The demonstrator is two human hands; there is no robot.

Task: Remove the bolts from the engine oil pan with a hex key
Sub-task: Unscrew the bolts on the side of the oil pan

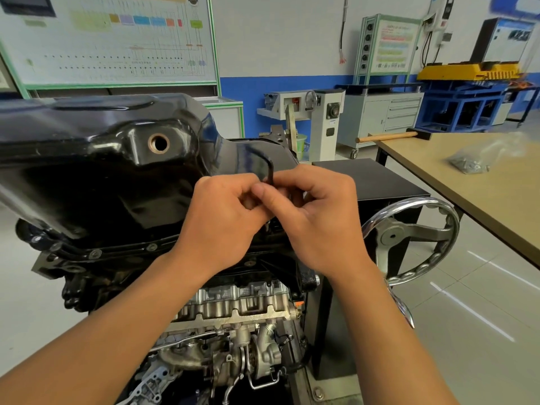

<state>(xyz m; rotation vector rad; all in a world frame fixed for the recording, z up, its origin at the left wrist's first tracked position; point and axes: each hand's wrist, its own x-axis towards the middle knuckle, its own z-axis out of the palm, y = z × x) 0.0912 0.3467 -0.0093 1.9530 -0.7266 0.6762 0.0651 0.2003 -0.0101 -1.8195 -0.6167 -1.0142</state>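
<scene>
An automotive workshop is shown. An engine (233, 311) is mounted upside down on a stand, which is fitted with a handwheel (409, 238). A large board (117, 39), blurred but apparently printed with a wiring diagram, is set against the wall. A smaller panel (391, 45) is seen above a drawer cabinet (391, 115), beside blue steel frames (467, 109). A hammer (388, 137) and a bag (470, 165) of small parts are laid on a table (482, 206).
</scene>
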